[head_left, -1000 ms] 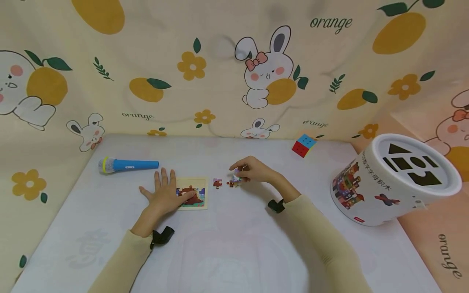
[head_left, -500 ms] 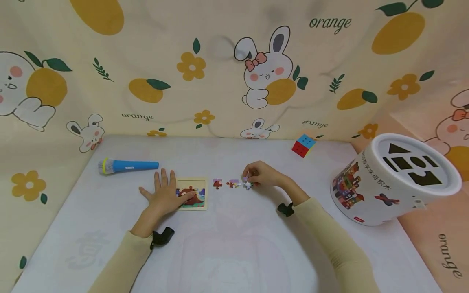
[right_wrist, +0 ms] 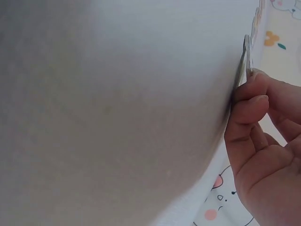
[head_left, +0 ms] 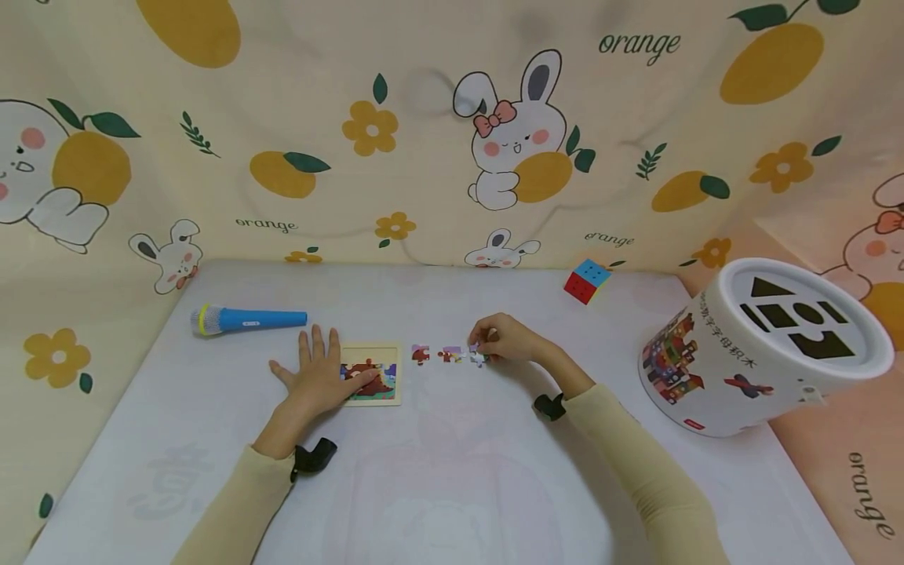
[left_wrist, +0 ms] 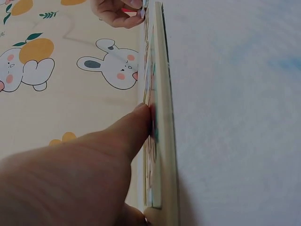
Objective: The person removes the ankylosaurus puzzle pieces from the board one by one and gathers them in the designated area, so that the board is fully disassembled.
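My left hand [head_left: 314,384] lies with fingers spread over the left side of a small wooden-framed jigsaw puzzle [head_left: 395,377], its thumb pressing on the brown and green picture. In the left wrist view the thumb [left_wrist: 127,132] touches the puzzle's face. To the right of the frame, my right hand [head_left: 504,337] pinches a pale puzzle piece [head_left: 476,357] between thumb and fingertips, low over the table. The right wrist view shows that piece [right_wrist: 248,59] tilted at the fingertips. Left of it lie a second loose piece [head_left: 450,355] and a red-brown piece [head_left: 420,355].
A blue toy microphone [head_left: 254,319] lies at the back left. At the back right sits a small red and blue cube puzzle [head_left: 586,281]. A large white bucket [head_left: 749,353] with a shape-cutout lid stands on the right. A printed curtain [head_left: 424,180] rises behind the table.
My right hand has moved right along the row with the pale piece, uncovering the second loose piece. In the last half second it barely shifts. My left hand stays on the puzzle.
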Available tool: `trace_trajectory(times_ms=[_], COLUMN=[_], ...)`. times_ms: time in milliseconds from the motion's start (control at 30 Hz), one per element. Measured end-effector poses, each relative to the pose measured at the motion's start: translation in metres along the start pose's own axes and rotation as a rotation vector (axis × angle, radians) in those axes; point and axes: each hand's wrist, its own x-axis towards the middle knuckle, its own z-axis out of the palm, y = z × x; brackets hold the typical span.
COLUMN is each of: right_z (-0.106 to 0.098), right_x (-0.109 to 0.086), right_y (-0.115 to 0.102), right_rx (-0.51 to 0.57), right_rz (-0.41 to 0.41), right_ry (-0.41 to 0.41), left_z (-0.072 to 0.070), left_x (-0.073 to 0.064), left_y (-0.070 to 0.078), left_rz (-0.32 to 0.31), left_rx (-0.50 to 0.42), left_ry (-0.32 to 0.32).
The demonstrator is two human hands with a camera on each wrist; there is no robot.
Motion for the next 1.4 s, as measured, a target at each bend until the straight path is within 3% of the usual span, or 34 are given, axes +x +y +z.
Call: trace_trajectory(times_ms=[333,567,767,900,1133,1400], right_z=[0.001,0.011,0.034,0.055,0.095,0.114], right_x=[0.001,0.016,0.044,0.066,0.098,0.108], right_y=[-0.002,-0.021,-0.055,-0.075,-0.102,-0.112], right_rx=[-0.005,-0.023,-0.036,0.002,0.058,0.126], right_rz=[-0.008,-0.093,-0.198,-0.233,-0.238,-0.176], right_ry=[0.013,0.042,-0.003,-0.053,-0.119,-0.090], left_z=[0.000,-0.003,-0.008,-0.009,-0.010,-0.010], left_x=[-0.001,-0.006,-0.015,-0.017,-0.015,-0.014], left_y=[-0.001,-0.005,-0.022,-0.030,-0.035,-0.036], left_rz=[0.009,0.067,0.209,0.262,0.281,0.283], left_rx=[0.002,-0.032,-0.110,-0.129,-0.150,-0.153], left_ry=[0.004,-0.018,-0.068,-0.064,-0.059,-0.054])
